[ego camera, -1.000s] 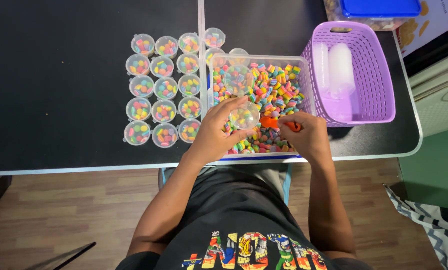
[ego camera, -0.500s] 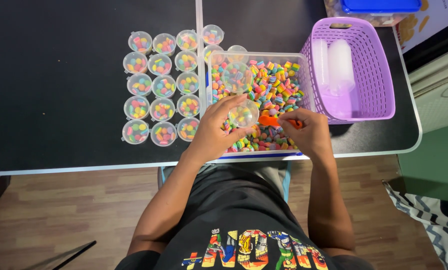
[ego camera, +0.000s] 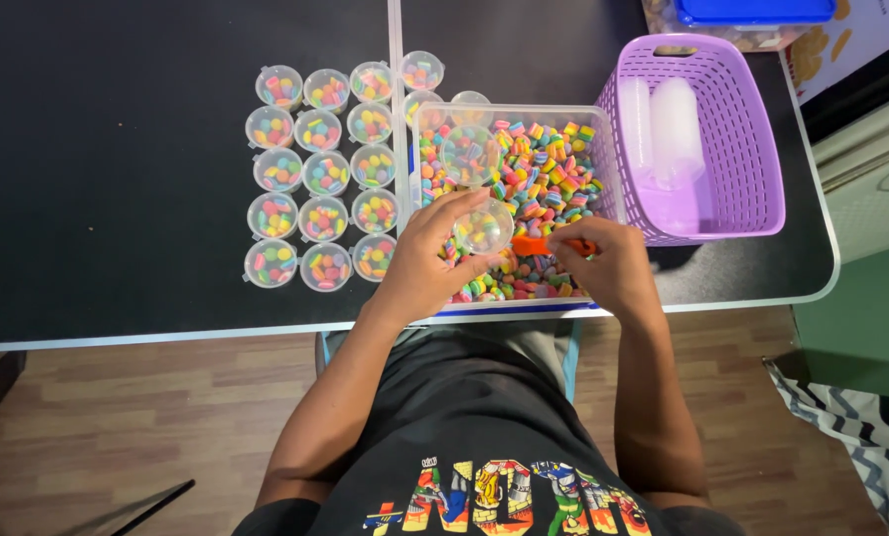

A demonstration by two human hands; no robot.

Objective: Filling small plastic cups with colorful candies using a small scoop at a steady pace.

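Unmoved: left hand (ego camera: 429, 263) holds cup (ego camera: 484, 228); right hand (ego camera: 613, 263) grips orange scoop (ego camera: 536, 244), bowl hidden

black table (ego camera: 117, 179) with pale edge, wood-plank floor (ego camera: 166, 417) beneath, green wall (ego camera: 861, 318) at right.

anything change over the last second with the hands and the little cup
Hardly anything. The left hand kept hold of the small clear cup over the clear bin of coloured candies, and the right hand kept the orange scoop at the cup's rim; both shifted only slightly. The filled cups on the black table and the purple basket stayed put.
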